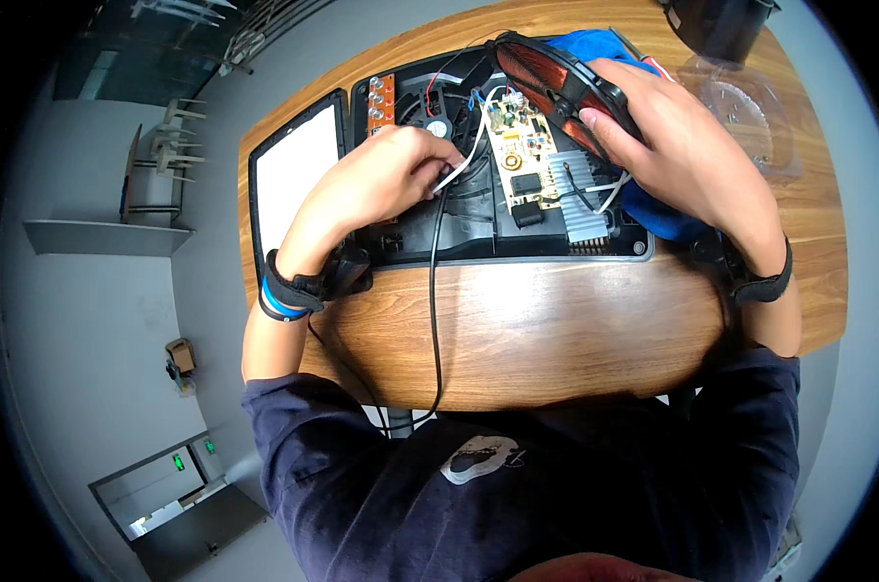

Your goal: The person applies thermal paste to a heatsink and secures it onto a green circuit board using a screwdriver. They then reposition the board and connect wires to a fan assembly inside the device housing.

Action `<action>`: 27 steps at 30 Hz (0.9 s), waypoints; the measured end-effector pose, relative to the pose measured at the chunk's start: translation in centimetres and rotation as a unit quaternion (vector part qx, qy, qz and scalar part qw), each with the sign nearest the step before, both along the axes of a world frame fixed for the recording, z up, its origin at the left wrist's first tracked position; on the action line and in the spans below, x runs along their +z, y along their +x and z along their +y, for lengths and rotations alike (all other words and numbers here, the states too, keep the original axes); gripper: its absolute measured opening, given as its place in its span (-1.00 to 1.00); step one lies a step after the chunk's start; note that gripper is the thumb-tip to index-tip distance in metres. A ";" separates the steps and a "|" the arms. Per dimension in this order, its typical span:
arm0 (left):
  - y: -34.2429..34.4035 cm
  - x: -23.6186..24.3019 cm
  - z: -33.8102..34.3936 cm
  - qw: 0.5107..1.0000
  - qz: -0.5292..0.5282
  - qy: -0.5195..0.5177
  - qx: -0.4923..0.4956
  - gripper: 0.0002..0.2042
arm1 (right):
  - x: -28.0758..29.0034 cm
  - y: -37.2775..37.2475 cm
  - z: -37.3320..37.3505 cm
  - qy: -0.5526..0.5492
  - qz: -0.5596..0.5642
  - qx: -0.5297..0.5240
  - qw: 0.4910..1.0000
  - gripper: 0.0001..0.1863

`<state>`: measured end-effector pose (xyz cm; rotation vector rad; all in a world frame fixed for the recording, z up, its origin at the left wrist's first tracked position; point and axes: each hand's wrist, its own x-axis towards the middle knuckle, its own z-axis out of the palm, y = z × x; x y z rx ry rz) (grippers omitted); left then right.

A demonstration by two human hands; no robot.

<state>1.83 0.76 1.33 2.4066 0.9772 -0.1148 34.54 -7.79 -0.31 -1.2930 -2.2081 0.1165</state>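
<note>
An open black appliance housing point(488, 242) lies on the wooden table. Inside are a fan point(441, 107), a small orange board point(379, 97), a cream circuit board point(518, 160) and a finned metal heatsink point(585, 221). My left hand point(391, 175) is closed at a white cable point(473, 145) over the fan, near a black cord; what exactly its fingertips pinch is partly hidden. My right hand point(667, 145) grips a round copper coil on a black frame point(536, 78), held tilted above the circuit board's right side.
A white panel in a black frame point(294, 175) lies at the left. A blue cloth point(653, 213) lies under my right hand. A black container point(716, 29) and a clear plastic tray point(759, 126) sit at the right. The wooden table's front edge point(517, 398) is near my body.
</note>
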 end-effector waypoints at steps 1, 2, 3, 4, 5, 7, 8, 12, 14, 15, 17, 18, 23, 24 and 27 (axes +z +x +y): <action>0.4 0.0 0.1 0.999 0.020 -0.021 0.031 -0.75 | -0.1 0.0 0.0 -0.001 0.003 0.001 1.000 -0.62; 0.6 -0.1 0.0 0.999 0.001 -0.012 0.045 -0.80 | 0.0 0.0 -0.1 -0.003 0.007 0.002 1.000 -0.62; 0.6 -0.2 -0.1 0.999 -0.002 0.003 0.043 -0.81 | 0.0 0.0 -0.2 -0.004 0.011 0.002 1.000 -0.63; 0.6 -0.3 -0.1 0.999 -0.004 0.019 0.041 -0.82 | 0.1 0.0 -0.1 -0.014 0.011 -0.002 1.000 -0.63; 0.6 -0.3 -0.1 0.999 -0.006 0.033 0.038 -0.83 | 0.2 -0.1 -0.1 -0.026 0.011 -0.007 1.000 -0.63; 0.7 0.1 -0.4 0.998 -0.009 0.028 0.050 -0.82 | 0.2 -0.1 -0.1 -0.030 0.010 -0.010 0.999 -0.64; 0.8 0.3 -0.5 0.998 -0.011 0.025 0.057 -0.82 | 0.2 -0.1 0.0 -0.023 0.008 -0.008 1.000 -0.64; 1.3 1.3 -0.9 0.995 0.006 0.000 0.095 -0.80 | 0.1 0.0 0.0 -0.013 0.006 -0.006 1.000 -0.63; 1.1 1.2 -0.9 0.993 -0.001 -0.014 0.115 -0.80 | 0.1 -0.1 0.0 -0.017 0.010 -0.006 1.000 -0.63; 1.0 0.9 -0.9 0.994 -0.006 -0.003 0.110 -0.79 | 0.1 -0.1 0.0 -0.019 0.011 -0.006 1.000 -0.63; 0.7 0.3 -1.0 0.995 -0.017 0.019 0.099 -0.78 | -0.1 -0.3 -0.2 0.020 0.012 -0.001 1.000 -0.64; 0.8 0.4 -1.2 0.995 -0.019 0.030 0.093 -0.79 | -0.2 -0.3 -0.3 0.040 0.012 0.002 0.999 -0.64; 0.4 0.2 -2.4 0.990 -0.027 0.136 0.027 -0.85 | 0.1 -0.7 -0.3 0.019 0.020 0.049 0.998 -0.66; 0.4 0.4 -2.5 0.990 -0.026 0.139 0.026 -0.89 | 0.1 -0.8 -0.3 0.023 0.018 0.053 0.998 -0.66; 0.4 0.0 -2.5 0.986 -0.060 0.145 0.048 -0.86 | 0.2 -1.0 -0.7 0.020 0.025 0.064 0.997 -0.65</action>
